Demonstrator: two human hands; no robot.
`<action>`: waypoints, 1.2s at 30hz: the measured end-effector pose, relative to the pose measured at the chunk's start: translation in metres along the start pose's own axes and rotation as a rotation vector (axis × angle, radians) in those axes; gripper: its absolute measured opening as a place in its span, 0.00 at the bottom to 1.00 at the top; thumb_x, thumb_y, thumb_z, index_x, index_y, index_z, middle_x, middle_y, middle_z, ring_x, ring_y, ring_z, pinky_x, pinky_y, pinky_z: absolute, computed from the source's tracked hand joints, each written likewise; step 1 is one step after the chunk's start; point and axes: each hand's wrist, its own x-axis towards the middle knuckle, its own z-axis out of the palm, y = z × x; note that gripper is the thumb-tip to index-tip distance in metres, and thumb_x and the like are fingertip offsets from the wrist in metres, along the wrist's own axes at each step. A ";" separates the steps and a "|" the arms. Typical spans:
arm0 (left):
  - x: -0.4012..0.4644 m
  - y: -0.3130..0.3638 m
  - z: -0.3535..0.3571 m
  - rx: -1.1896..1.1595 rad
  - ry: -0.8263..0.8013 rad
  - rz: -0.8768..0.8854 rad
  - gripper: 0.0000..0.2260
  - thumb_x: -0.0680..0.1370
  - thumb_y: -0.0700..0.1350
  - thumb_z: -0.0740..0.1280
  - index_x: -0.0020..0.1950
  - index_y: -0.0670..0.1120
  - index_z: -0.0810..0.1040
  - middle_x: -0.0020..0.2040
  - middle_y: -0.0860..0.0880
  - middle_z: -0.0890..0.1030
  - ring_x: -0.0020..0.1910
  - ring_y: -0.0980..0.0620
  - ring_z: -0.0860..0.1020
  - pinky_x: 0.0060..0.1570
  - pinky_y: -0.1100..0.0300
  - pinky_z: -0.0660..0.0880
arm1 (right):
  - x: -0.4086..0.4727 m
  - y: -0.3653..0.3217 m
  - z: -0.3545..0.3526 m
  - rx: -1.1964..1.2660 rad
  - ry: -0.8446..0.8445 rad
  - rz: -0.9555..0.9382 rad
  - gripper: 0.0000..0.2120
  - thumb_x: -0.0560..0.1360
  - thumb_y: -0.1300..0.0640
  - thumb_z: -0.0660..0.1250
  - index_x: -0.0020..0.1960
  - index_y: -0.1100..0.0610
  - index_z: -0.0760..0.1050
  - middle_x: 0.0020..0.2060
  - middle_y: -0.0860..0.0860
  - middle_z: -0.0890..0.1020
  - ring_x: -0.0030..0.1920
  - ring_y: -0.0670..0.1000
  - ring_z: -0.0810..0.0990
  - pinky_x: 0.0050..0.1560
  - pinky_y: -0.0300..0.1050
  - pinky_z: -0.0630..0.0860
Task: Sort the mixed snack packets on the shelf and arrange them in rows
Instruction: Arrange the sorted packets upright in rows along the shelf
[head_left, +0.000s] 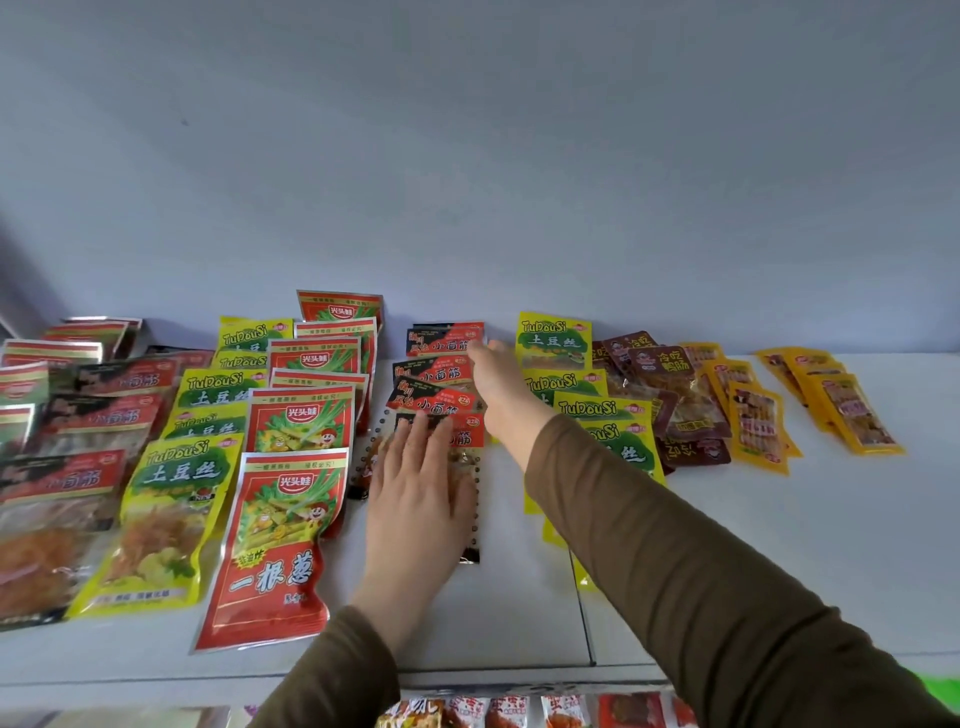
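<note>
Two hands are stretched over the shelf (779, 519): the left hand (415, 499) is laid flat, grip spread, on the nearest black-and-red packet (470, 441), whose long axis runs front to back; the right hand (493, 374) reaches toward the row's far packets, its grip hidden from view.

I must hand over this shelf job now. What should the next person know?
Left hand: flat, pressing the front black-red packet of the middle row.
Right hand: reaching to that row's back packets; its fingers are hard to see.
Done: rows of red packets and green-yellow packets on the left.
Left: maroon packets lie heaped; yellow packets are loosely fanned.
</note>
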 end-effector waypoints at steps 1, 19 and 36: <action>0.006 -0.002 -0.002 0.044 -0.028 -0.033 0.30 0.84 0.58 0.58 0.84 0.51 0.56 0.85 0.46 0.53 0.84 0.45 0.49 0.81 0.47 0.49 | 0.002 0.000 0.001 -0.015 0.006 -0.002 0.18 0.86 0.52 0.55 0.73 0.58 0.66 0.61 0.58 0.79 0.58 0.59 0.81 0.57 0.55 0.79; 0.007 -0.014 0.002 0.217 -0.240 -0.163 0.36 0.80 0.70 0.43 0.84 0.57 0.40 0.85 0.45 0.40 0.83 0.42 0.38 0.80 0.43 0.45 | 0.010 0.014 0.010 -0.368 -0.102 -0.042 0.21 0.84 0.60 0.57 0.76 0.58 0.65 0.69 0.56 0.75 0.67 0.57 0.75 0.68 0.56 0.72; 0.013 -0.017 0.001 0.044 -0.238 -0.198 0.36 0.81 0.68 0.54 0.83 0.59 0.41 0.85 0.49 0.39 0.83 0.42 0.41 0.79 0.41 0.51 | 0.058 0.010 0.019 -0.252 0.021 -0.045 0.31 0.81 0.63 0.63 0.80 0.62 0.54 0.73 0.59 0.70 0.66 0.58 0.77 0.66 0.55 0.76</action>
